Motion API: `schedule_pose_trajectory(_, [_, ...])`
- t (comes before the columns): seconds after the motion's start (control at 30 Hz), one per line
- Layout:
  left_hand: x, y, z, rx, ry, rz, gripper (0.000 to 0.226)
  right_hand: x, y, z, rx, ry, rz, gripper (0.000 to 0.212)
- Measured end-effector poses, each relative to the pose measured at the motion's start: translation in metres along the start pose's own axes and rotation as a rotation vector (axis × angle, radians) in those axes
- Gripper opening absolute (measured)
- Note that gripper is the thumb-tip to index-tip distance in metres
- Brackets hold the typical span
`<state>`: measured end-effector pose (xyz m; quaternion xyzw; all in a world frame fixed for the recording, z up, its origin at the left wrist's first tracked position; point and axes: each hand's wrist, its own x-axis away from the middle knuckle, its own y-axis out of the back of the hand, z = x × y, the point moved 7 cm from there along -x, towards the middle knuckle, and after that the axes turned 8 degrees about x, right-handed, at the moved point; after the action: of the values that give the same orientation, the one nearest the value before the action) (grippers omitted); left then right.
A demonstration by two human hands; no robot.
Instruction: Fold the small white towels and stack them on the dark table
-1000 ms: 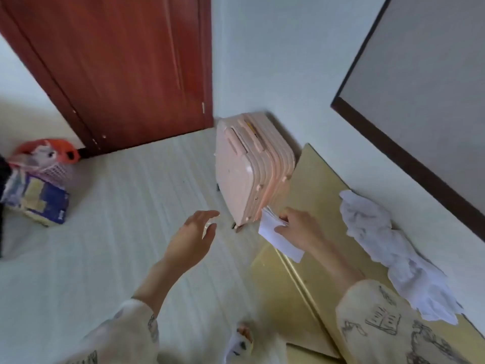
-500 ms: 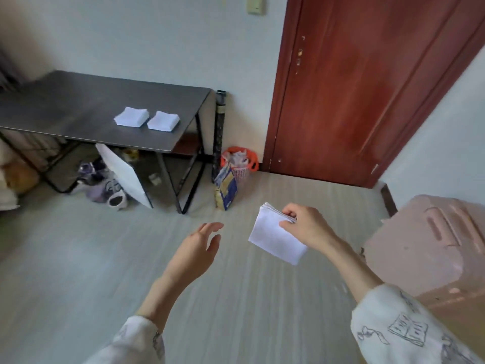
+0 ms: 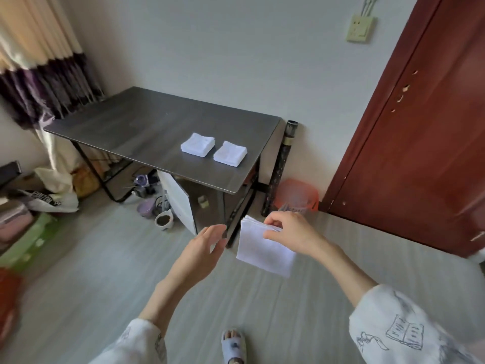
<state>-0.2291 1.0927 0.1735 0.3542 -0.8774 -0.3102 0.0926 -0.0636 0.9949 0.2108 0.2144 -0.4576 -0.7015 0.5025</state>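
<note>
My right hand (image 3: 291, 232) pinches a folded white towel (image 3: 262, 252) by its top edge, and the towel hangs in the air in front of the dark table (image 3: 136, 127). Just left of the towel, my left hand (image 3: 203, 252) is held open and empty, not touching it. Near the table's right end, two folded white towel stacks (image 3: 198, 143) (image 3: 230, 153) lie side by side. The table stands a step ahead of me, beyond both hands.
A red-brown door (image 3: 420, 143) fills the right side. An orange basket (image 3: 296, 197) and a dark rolled tube (image 3: 282, 164) stand by the table's right leg. Under the table are a white board (image 3: 181, 203), shoes and cups. Bags and boxes (image 3: 23, 214) crowd the left floor.
The view has swung left from the pink suitcase and towel pile to the dark table, which is now closer. My right hand still carries the folded towel; my left hand stays open beside it.
</note>
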Motion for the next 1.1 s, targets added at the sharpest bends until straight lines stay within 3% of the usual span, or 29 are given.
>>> schedule_pose_trajectory(0.17, [-0.1,0.031,0.033,0.206,0.19,0.055,0.059,-0.108,0.011,0.035,-0.007,0.105,0.079,0.013])
schedule_pose_trajectory(0.3, [-0.174,0.061,0.051,0.321,0.222,0.12,0.069,-0.189,0.03,0.06,-0.037,0.16,0.111,0.013])
schedule_pose_trajectory(0.4, [-0.228,0.08,0.055,0.404,0.181,0.118,0.057,-0.243,0.037,0.063,-0.064,0.155,0.133,0.008])
schedule_pose_trajectory(0.57, [-0.321,0.097,0.08,0.341,0.129,0.14,0.017,-0.329,0.036,0.051,-0.103,0.102,0.146,0.005])
schedule_pose_trajectory(0.73, [-0.411,0.097,0.118,0.431,0.15,0.247,0.008,-0.421,0.029,0.024,-0.158,-0.055,0.104,0.018])
schedule_pose_trajectory(0.87, [-0.477,0.09,0.148,0.471,0.24,0.39,0.016,-0.476,0.015,-0.01,-0.24,-0.286,0.144,0.03])
schedule_pose_trajectory(1.1, [-0.545,0.053,0.191,0.494,0.414,0.565,0.025,-0.519,-0.011,-0.058,-0.542,-0.53,0.162,0.018])
